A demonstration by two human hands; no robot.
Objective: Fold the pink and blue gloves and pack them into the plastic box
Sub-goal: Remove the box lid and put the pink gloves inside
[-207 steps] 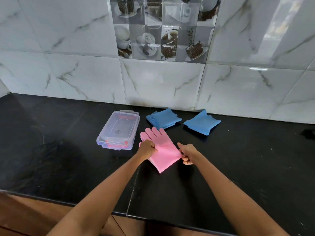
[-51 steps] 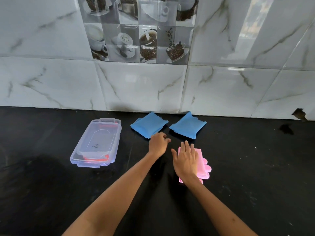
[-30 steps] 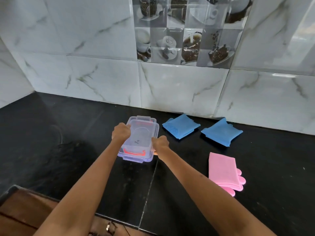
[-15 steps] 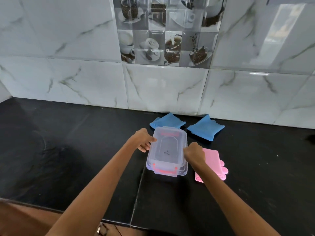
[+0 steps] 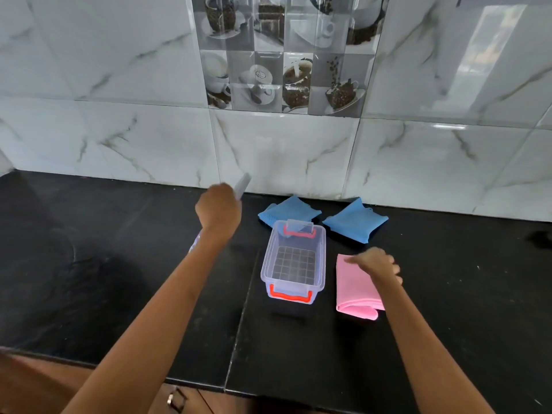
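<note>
The clear plastic box [image 5: 321, 258] with orange latches stands open and empty on the black counter. My left hand [image 5: 219, 209] is raised to its left, shut on the clear lid [image 5: 242, 185], which shows only as a blurred edge above my fist. The folded pink gloves [image 5: 352, 289] lie just right of the box. My right hand [image 5: 377, 262] hovers over their far end with fingers curled; it is blurred and I cannot tell whether it touches or grips them. Two folded blue gloves, one [image 5: 288, 210] behind the box and another [image 5: 355, 220] at the back right, lie near the wall.
The black counter [image 5: 119, 264] ends at a front edge near me, with a wooden cabinet [image 5: 44, 380] below. A marble-tiled wall [image 5: 283, 150] rises right behind the blue gloves. A seam in the counter runs under the box's left side.
The lid has come off the box and my left hand has lifted it up and to the left. My right hand has left the box and moved over the pink gloves.
</note>
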